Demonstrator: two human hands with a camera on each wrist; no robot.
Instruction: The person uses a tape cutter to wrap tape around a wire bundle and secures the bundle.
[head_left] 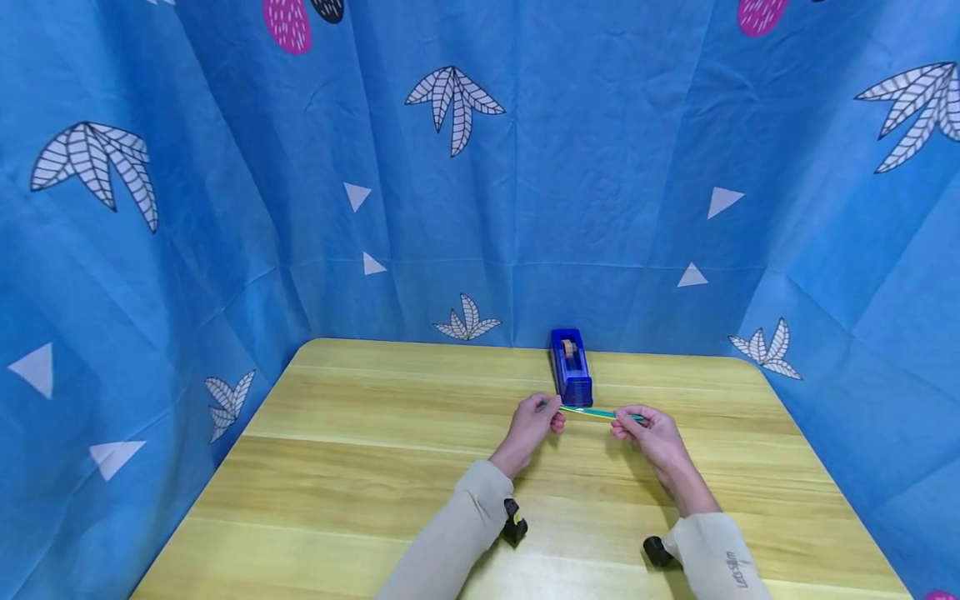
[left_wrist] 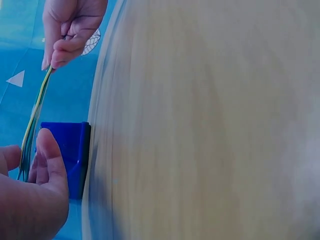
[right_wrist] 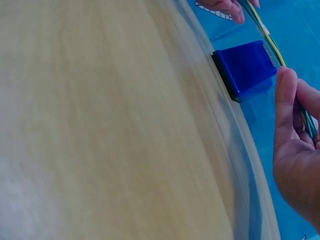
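Observation:
A thin bundle of green and yellow wires is stretched nearly level between both hands. My left hand pinches its left end between thumb and fingers. At the other end, my right hand pinches the wires, and a short length runs back into the palm. Around the middle of the bundle a pale, shiny patch shows in the right wrist view. Just behind the wires stands a blue tape dispenser with a small roll of tape in it; neither hand holds it.
The light wooden table has rounded far corners. A blue patterned curtain hangs behind it and along both sides. Dark wrist cameras sit at the cuffs of the pale sleeves.

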